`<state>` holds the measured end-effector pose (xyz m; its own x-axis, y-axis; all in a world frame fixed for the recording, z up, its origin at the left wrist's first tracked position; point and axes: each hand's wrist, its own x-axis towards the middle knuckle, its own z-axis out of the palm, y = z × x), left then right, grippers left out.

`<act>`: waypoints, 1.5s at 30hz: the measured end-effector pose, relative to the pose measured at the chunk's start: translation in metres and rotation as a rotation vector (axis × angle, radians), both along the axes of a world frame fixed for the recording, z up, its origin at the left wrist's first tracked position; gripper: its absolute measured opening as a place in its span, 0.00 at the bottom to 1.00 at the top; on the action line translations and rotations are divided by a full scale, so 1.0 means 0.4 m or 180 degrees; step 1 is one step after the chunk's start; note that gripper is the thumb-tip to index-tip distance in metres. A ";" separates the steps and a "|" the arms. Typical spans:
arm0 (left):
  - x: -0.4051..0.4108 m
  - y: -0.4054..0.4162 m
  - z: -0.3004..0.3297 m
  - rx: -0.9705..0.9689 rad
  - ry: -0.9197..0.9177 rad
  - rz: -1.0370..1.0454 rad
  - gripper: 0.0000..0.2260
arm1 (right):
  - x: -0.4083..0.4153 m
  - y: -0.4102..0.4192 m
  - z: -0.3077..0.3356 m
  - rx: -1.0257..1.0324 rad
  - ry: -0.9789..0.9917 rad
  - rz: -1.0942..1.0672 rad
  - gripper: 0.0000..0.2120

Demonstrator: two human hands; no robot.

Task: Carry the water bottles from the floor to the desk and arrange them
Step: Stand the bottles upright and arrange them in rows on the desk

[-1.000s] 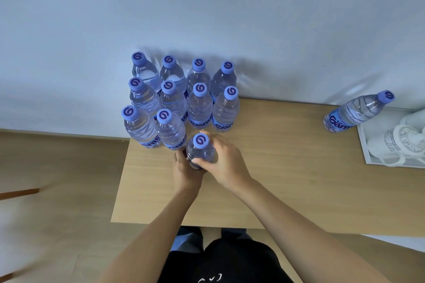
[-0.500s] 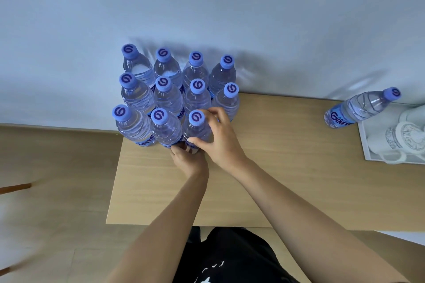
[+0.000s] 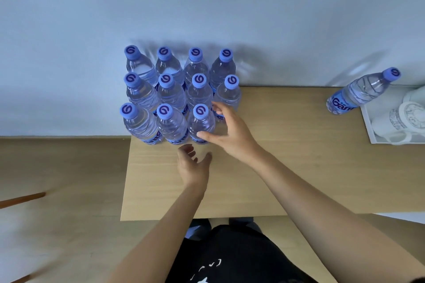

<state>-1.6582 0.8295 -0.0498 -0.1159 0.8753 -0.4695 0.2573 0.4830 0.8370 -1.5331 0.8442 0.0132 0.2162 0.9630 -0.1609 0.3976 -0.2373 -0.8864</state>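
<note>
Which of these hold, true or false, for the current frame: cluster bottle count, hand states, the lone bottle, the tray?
1. The cluster by the wall holds twelve bottles. False: eleven; the front row has three, and the slot at its right end is unfilled.
2. The left hand holds nothing. True.
3. The right hand lifts a bottle off the desk. False: its fingers are spread beside the front-right bottle, which stands on the desk.
4. A lone bottle stands apart at the right. True.
5. The tray holds bottles. False: it holds white mugs.
</note>
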 end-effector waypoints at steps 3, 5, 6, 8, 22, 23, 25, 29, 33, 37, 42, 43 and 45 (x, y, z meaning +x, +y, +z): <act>-0.030 -0.018 0.022 -0.0170 -0.0177 -0.0345 0.18 | 0.035 -0.038 0.013 -0.0098 0.0305 -0.0359 0.31; -0.036 -0.027 0.038 -0.0201 -0.0221 -0.0655 0.18 | 0.060 -0.065 0.022 -0.0084 0.0386 -0.0636 0.27; -0.036 -0.030 0.044 -0.0173 -0.0211 -0.0805 0.18 | 0.071 -0.080 0.025 -0.0070 0.0395 -0.0769 0.26; -0.029 -0.037 0.059 -0.0100 -0.0221 -0.1076 0.18 | 0.089 -0.115 0.032 -0.0048 0.0410 -0.1038 0.27; 0.247 -0.061 0.118 0.0722 -0.0183 -0.2409 0.18 | 0.338 -0.348 0.066 0.0075 0.0405 -0.2449 0.26; 0.270 -0.063 0.119 0.0735 -0.0178 -0.2422 0.18 | 0.362 -0.352 0.067 0.0076 0.0391 -0.2480 0.26; 0.327 -0.069 0.124 0.0739 -0.0173 -0.2427 0.19 | 0.417 -0.355 0.072 0.0110 0.0364 -0.2519 0.26; 0.475 -0.089 0.141 0.0741 -0.0158 -0.2399 0.21 | 0.562 -0.362 0.077 0.0187 0.0324 -0.2478 0.23; 0.604 -0.093 0.155 0.0683 -0.0213 -0.2340 0.21 | 0.707 -0.349 0.071 0.0329 0.0283 -0.2485 0.25; 0.692 -0.089 0.157 0.0680 -0.0129 -0.2290 0.21 | 0.826 -0.316 0.046 0.0223 0.0132 -0.2391 0.33; 0.755 -0.082 0.150 0.0634 -0.0022 -0.2205 0.22 | 0.909 -0.261 0.017 0.0143 0.0094 -0.2016 0.36; 0.762 -0.081 0.147 0.0626 -0.0001 -0.2185 0.22 | 0.917 -0.251 0.010 0.0150 0.0105 -0.1941 0.35; 0.771 -0.081 0.143 0.0599 0.0028 -0.2146 0.23 | 0.928 -0.235 -0.002 0.0166 0.0179 -0.1816 0.34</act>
